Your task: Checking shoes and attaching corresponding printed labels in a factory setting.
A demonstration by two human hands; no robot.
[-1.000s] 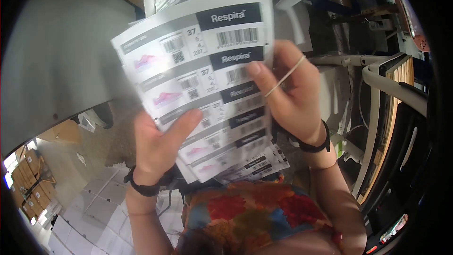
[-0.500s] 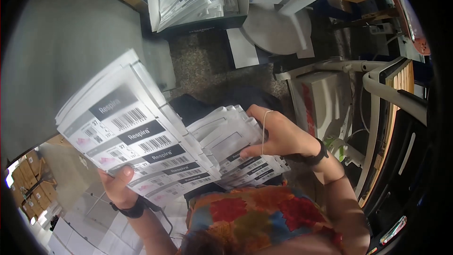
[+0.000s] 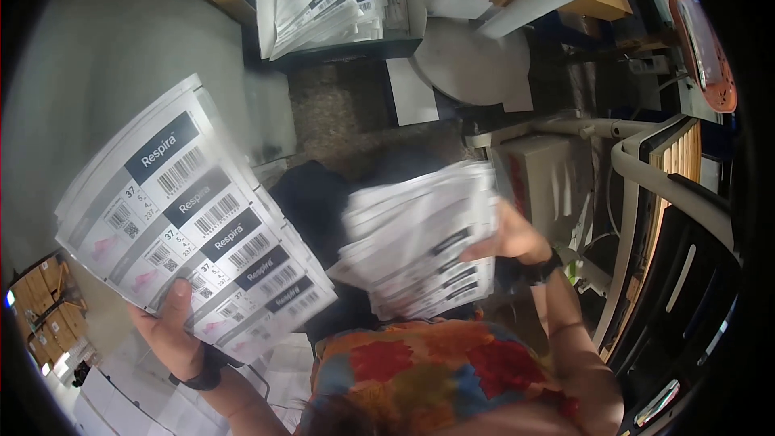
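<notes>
Speckled floor under label sheets

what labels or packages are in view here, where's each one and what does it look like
Fanned label sheets: in the left hand, white with dark bands and barcodes.
Second label stack: in the right hand, blurred, white and grey.
Tray of label sheets: top centre, same white-and-dark sheets.
Cardboard boxes: lower left, brown, stacked.

One head cam, looks straight down, close on left hand & right hand; floor beyond them.
</notes>
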